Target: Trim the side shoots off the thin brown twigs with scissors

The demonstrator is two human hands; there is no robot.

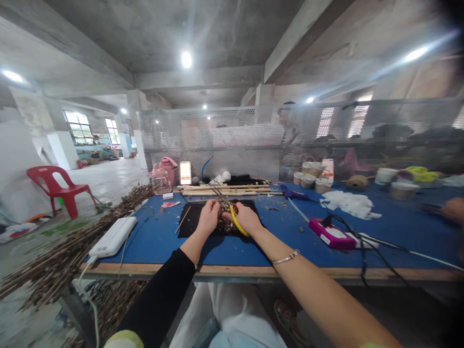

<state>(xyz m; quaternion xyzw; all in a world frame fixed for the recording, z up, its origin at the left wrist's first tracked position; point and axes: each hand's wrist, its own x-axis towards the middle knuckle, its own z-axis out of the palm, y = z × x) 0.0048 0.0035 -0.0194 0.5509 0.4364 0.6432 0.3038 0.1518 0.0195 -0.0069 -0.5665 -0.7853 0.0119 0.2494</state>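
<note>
My right hand (247,218) is closed on a pair of scissors (237,223) with yellow handles; the blades point away from me and to the left. Close beside it, my left hand (209,216) is closed, thumb and fingers together, and what it pinches is hidden. Between and below both hands lies a heap of brown dried plant bits (225,226). The heap rests on a black mat (192,221), where a thin stick (182,219) lies at the left.
Pale sticks (224,193) lie behind the mat on the blue table (152,249). A power bank (115,236) and bundled twigs (72,246) are left; a purple power strip (330,234), glue gun (295,193) and white fluff (350,203) right. A person's hand (454,210) shows far right.
</note>
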